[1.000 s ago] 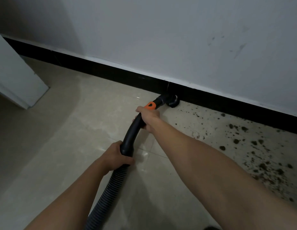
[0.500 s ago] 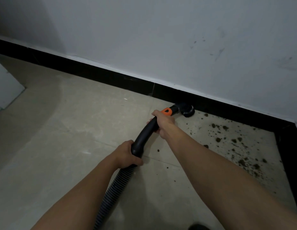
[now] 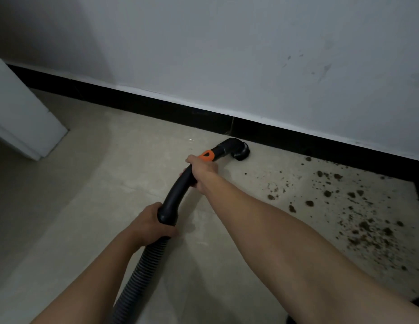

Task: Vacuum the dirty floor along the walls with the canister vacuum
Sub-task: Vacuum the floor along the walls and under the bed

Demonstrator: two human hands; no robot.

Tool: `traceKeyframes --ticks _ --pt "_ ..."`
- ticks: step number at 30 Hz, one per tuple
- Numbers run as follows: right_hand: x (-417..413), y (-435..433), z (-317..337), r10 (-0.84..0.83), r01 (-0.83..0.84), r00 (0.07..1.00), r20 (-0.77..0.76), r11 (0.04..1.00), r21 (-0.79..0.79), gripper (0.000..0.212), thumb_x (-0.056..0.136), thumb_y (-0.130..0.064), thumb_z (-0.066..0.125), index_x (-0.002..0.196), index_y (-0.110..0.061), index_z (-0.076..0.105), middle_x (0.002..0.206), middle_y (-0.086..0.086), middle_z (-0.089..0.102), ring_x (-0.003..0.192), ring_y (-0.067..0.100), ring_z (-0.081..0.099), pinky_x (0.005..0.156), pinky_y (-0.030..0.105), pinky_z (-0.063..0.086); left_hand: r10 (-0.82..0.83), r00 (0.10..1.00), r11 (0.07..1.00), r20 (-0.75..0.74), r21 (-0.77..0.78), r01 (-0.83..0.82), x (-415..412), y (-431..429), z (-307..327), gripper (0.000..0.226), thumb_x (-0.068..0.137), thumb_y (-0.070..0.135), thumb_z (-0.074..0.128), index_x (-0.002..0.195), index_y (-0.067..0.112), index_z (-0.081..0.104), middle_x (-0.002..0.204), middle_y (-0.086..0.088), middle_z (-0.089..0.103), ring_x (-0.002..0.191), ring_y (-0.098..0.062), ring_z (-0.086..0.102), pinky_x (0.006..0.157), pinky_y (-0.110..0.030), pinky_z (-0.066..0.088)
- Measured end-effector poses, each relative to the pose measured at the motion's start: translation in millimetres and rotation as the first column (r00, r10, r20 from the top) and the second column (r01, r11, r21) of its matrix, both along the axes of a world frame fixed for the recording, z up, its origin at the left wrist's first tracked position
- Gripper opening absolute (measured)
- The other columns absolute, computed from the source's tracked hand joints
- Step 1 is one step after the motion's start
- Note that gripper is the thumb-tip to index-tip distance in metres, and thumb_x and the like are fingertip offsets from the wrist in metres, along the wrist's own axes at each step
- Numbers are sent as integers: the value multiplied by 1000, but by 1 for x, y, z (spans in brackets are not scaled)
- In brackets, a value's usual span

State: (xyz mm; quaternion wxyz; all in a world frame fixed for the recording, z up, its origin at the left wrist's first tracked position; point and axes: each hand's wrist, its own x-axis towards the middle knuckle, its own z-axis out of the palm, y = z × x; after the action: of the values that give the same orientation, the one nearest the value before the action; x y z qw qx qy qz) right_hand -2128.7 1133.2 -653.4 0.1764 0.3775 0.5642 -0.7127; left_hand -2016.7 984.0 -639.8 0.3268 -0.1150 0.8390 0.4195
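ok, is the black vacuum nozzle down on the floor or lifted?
Down, as far as the view shows: the black round vacuum nozzle sits on the beige tile floor beside the black baseboard, no gap visible. Whether suction is on: cannot tell.

Showing no readable text, label, brand, number or sign anywhere.
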Motion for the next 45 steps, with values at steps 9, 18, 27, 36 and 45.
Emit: traceKeyframes --ticks 9,18,27,36,45 --pt "38 14 4 -46 45 998 51 999 13 40 79 -20 76 110 -9 54 104 17 70 90 32 71 79 45 61 -105 994 993 4 60 104 18 -3 -12 45 62 7 81 101 13 59 96 -9 65 85 -22 65 68 -32 54" --pt "66 32 13 -91 90 995 48 996 26 35 85 -18 73 114 -7 54 107 17 71 91 29 73 73 40 61 -174 985 982 8 80 172 26 9 -19 43 63 5 81 99 13 58 92 -9 64 83 -23 63 62 -29 50" --pt "90 -41 -12 -121 120 992 36 992 30 31 72 -26 79 92 -11 60 95 13 72 84 30 72 78 48 61 -105 994 987 17 -118 107 58 -51 -8 41 62 12 80 95 16 58 92 -6 63 83 -20 61 63 -29 47" --pt "125 62 -5 -310 303 949 59 947 109 31 78 -25 76 99 -9 59 97 9 68 85 26 67 75 42 61 -322 945 943 66 -66 326 53 37 -11 42 63 9 80 98 14 60 95 -6 65 86 -21 63 71 -33 54" --pt "128 48 8 -310 308 949 57 950 41 26 77 -24 76 91 -12 58 97 9 68 85 27 67 81 46 60 -296 953 944 57 -132 301 58 29 3 43 62 9 81 100 14 60 95 -7 65 86 -22 63 75 -37 54"
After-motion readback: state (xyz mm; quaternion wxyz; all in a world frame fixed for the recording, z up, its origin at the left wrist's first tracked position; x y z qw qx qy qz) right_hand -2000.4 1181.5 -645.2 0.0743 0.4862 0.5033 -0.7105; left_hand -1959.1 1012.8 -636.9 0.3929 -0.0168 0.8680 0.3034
